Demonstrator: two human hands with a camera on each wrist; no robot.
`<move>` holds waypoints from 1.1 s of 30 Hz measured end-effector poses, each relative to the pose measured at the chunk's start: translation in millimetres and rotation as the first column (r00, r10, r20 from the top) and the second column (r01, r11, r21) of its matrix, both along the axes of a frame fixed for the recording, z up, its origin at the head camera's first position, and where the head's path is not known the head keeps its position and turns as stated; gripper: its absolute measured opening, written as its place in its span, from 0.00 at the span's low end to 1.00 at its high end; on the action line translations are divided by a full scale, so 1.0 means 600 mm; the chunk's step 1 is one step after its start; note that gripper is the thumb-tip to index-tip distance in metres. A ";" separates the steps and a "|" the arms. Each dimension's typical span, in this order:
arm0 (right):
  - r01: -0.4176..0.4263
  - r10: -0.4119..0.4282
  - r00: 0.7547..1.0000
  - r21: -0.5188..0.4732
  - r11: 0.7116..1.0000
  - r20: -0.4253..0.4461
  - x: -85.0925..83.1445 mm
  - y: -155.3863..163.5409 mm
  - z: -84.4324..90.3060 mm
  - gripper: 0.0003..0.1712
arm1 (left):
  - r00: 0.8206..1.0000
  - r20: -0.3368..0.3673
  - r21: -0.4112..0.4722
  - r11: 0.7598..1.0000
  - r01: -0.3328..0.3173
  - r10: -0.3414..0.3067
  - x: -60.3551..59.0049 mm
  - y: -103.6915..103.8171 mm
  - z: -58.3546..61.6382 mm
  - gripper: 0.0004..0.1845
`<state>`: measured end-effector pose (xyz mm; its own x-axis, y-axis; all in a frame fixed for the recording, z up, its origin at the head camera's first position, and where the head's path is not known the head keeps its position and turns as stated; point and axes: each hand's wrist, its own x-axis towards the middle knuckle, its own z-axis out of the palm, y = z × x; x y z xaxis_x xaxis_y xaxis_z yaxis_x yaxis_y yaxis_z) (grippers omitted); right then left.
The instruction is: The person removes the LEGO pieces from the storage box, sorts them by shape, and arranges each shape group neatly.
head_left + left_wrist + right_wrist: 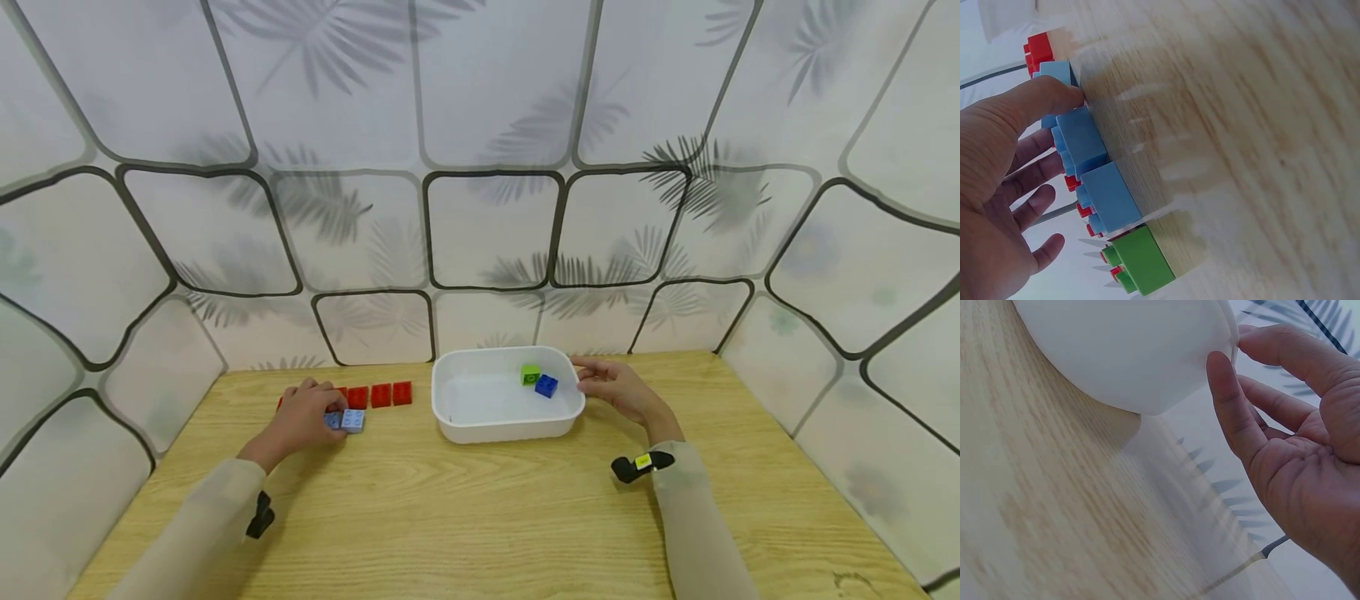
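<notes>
My left hand (302,421) pinches a light blue brick within the front row, its thumb on the near face and the fingertips partly hidden. Just right of it in the head view sits another light blue brick (353,421). The left wrist view shows more light blue bricks (1111,197) and a green brick (1143,259) further along that row. My right hand (618,389) touches the right end of a white tray (1129,350) with extended fingers. Inside the tray lie a lime green brick (530,374) and a dark blue brick (547,386).
Several red bricks (381,395) form a row behind the light blue ones, left of the tray. All stand on a wood-grain table (450,517). A patterned curtain (487,225) hangs along the table's back and sides.
</notes>
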<state>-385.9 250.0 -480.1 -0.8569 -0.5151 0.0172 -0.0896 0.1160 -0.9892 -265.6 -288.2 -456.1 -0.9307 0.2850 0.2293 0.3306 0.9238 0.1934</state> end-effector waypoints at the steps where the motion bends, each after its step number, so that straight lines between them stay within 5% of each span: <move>1: 0.000 0.000 1.000 0.000 1.000 0.000 0.000 0.000 0.000 0.36 | 1.000 0.002 0.000 1.000 -0.001 0.001 0.000 0.000 0.000 0.14; 22: -0.003 0.003 1.000 0.001 1.000 0.001 0.001 -0.002 0.002 0.36 | 1.000 -0.004 0.012 1.000 0.010 -0.010 0.002 0.000 0.003 0.16; 33: -0.005 0.005 1.000 0.022 1.000 0.006 0.001 -0.002 0.006 0.37 | 0.998 -0.027 0.056 0.997 0.056 -0.055 -0.009 0.021 0.032 0.19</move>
<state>-385.1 248.8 -476.4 -0.8544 -0.5197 0.0003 -0.0839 0.1374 -0.9869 -271.0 -275.3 -436.7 -0.9074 0.3218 0.2701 0.3865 0.8915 0.2362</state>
